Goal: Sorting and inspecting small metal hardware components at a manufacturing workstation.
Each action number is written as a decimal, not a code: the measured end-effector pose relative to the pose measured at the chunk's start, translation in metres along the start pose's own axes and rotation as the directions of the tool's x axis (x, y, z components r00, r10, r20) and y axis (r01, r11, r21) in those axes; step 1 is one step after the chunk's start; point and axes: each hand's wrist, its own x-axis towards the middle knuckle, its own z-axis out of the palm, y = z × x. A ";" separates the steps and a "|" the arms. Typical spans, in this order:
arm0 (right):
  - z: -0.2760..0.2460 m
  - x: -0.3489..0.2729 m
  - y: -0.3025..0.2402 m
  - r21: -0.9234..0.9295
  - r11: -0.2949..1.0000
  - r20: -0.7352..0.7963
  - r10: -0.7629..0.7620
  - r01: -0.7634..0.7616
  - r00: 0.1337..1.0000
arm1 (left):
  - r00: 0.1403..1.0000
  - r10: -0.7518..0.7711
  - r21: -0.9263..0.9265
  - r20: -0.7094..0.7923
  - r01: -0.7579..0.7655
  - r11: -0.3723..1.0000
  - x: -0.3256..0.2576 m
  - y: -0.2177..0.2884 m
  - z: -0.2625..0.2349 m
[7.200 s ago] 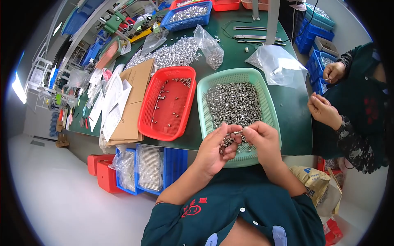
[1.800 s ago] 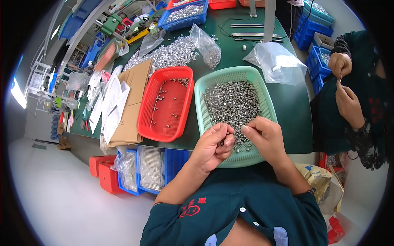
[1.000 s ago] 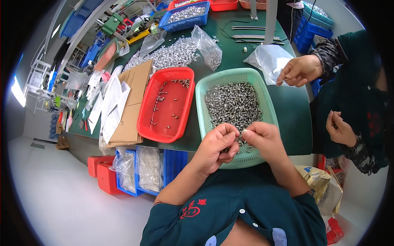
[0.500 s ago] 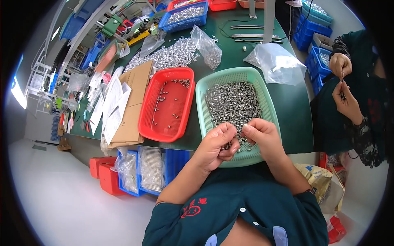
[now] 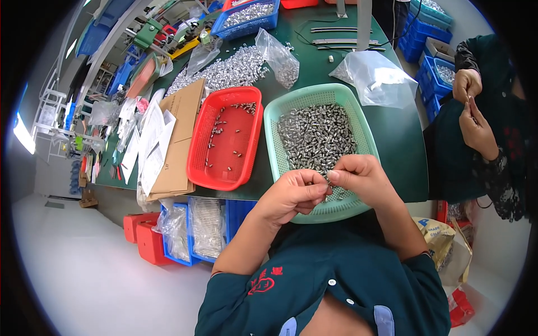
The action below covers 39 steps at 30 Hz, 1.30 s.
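My left hand [image 5: 298, 195] and my right hand [image 5: 363, 178] meet over the near end of a pale green plastic basket [image 5: 272, 147]. Their fingertips pinch together around a small metal piece, mostly covered by the fingers; its exact kind cannot be made out. Inside the basket lies a heap of small shiny metal cylinders [image 5: 318, 134]. To the left stands a red plastic basket [image 5: 196, 162] with a few similar cylinders [image 5: 216, 130] scattered along its left side and far end.
Cardboard [image 5: 178, 140] and papers lie left of the red basket. Farther back are a pile of silvery parts [image 5: 238, 68], clear bags [image 5: 381, 78], a blue basket [image 5: 246, 29] and metal strips [image 5: 347, 42]. At the right, a co-worker's hands [image 5: 475, 115] work close to the green table [image 5: 406, 168].
My hands have drawn slightly closer, and the right fingers are more curled around the pinched piece. The baskets appear a little higher and more to the left in the picture.
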 end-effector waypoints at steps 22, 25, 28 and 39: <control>0.027 -0.005 0.007 -0.188 0.949 -0.334 -0.305 0.254 0.892 | 0.984 0.173 -0.490 -0.040 -0.171 0.855 0.005 -0.019 -0.012; 0.031 -0.004 0.004 -0.276 0.919 -0.315 -0.364 0.283 0.877 | 0.981 0.185 -0.463 -0.064 -0.194 0.865 0.002 -0.018 -0.009; 0.029 -0.002 0.001 -0.414 0.845 -0.266 -0.468 0.339 0.843 | 0.976 0.191 -0.415 -0.102 -0.216 0.884 0.001 -0.017 -0.007; 0.027 -0.004 -0.011 -0.557 0.724 -0.180 -0.584 0.407 0.792 | 0.965 0.210 -0.313 -0.159 -0.251 0.916 -0.004 -0.012 0.002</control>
